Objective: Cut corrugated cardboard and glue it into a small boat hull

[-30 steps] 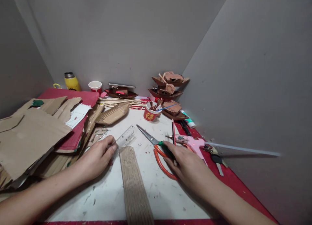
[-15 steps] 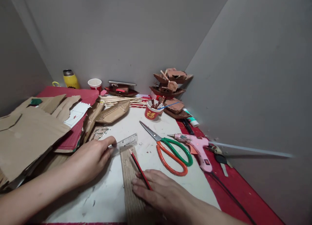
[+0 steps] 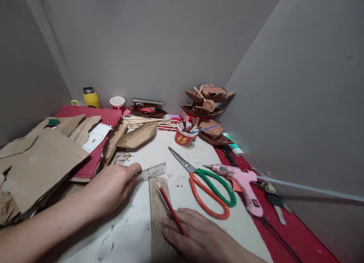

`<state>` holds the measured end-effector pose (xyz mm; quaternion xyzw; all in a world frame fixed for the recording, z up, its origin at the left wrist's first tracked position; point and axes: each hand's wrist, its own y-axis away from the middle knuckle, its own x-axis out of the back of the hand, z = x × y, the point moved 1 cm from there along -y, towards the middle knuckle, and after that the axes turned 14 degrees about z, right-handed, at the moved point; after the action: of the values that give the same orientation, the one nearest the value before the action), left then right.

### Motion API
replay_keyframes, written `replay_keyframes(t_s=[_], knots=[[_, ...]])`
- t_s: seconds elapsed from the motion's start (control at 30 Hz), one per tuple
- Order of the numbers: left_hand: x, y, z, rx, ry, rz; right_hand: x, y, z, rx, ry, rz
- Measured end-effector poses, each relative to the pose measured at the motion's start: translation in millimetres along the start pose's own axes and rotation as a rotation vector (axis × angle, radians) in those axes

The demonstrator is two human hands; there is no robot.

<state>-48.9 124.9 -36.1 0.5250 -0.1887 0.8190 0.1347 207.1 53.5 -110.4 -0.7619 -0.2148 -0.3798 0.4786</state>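
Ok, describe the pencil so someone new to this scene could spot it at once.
On the white sheet, find the ribbed brown strip running away from the near edge. The pencil slants over it, held in the right hand. It is slim, red and black, with a sharpened tip, unlike the clear, flat ruler in the left hand.

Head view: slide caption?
Left hand holds a ruler; right hand holds a pencil over a ridged strip, scissors nearby.

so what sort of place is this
Most likely a small craft or model-making workspace: a pink glue gun and scissors lie within view on the right, and small brown model boats stand toward the back.
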Motion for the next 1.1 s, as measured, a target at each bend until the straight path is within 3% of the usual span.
replay_keyframes(t_s=[0.2, 0.37, 0.67, 0.87, 1.1], knots=[[10.6, 6.0, 15.3, 0.009, 0.197, 0.093, 21.9, -20.4, -7.0, -0.038, -0.011, -0.010], [20.8, 7.0, 26.7, -0.037, 0.143, 0.073, 19.9, -19.8, -8.4, -0.085, -0.027, -0.007], [0.3, -14.7, 19.4, -0.063, -0.026, -0.053, 11.0, -12.1, -7.5, -0.034, 0.059, 0.083], [-7.9, -15.2, 11.8, -0.089, -0.122, -0.070, 14.1, -17.3, -10.2, -0.053, 0.071, 0.081], [-10.7, -18.9, 10.9, -0.109, -0.035, -0.033, 13.7, -17.6, -10.1, -0.053, 0.102, 0.083]])
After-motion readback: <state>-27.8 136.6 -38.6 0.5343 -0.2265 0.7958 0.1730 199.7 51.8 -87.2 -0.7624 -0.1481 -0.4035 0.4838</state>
